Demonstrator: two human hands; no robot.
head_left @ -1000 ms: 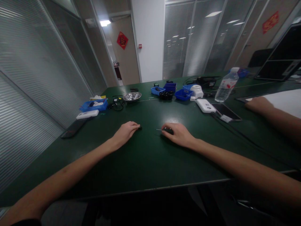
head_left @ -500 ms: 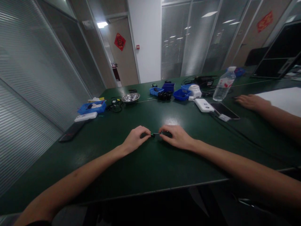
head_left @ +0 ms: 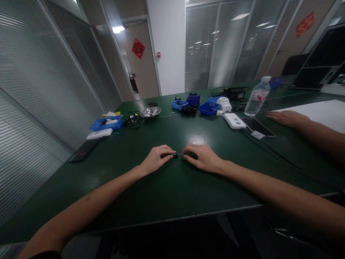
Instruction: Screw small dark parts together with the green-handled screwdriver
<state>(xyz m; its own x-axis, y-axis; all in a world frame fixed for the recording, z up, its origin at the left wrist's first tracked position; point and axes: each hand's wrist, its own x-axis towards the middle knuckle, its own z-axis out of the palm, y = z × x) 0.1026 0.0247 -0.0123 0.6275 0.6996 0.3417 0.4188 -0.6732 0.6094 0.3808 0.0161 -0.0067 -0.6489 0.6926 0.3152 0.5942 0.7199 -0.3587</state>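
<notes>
Over the middle of the green table, my left hand point(head_left: 157, 157) pinches a small dark part with a green patch point(head_left: 175, 155) between thumb and fingertips. Facing it, my right hand point(head_left: 203, 156) is closed around the dark handle of a small screwdriver point(head_left: 180, 154). The thin metal shaft points left and its tip meets the small part. Most of the handle is hidden inside my right fingers. What exactly the small part is cannot be made out.
Behind stand a metal bowl point(head_left: 150, 112), blue bins point(head_left: 208, 108) and a water bottle point(head_left: 258, 96). A white power bank point(head_left: 234, 121) and a phone point(head_left: 258, 127) lie at right. Another person's hand point(head_left: 288, 118) rests by a white sheet. A blue tray point(head_left: 106, 123) sits left.
My left fingers and the small part have shifted slightly right, closer to my right hand, so less of the screwdriver shaft shows. The other person's hand has moved slightly left.
</notes>
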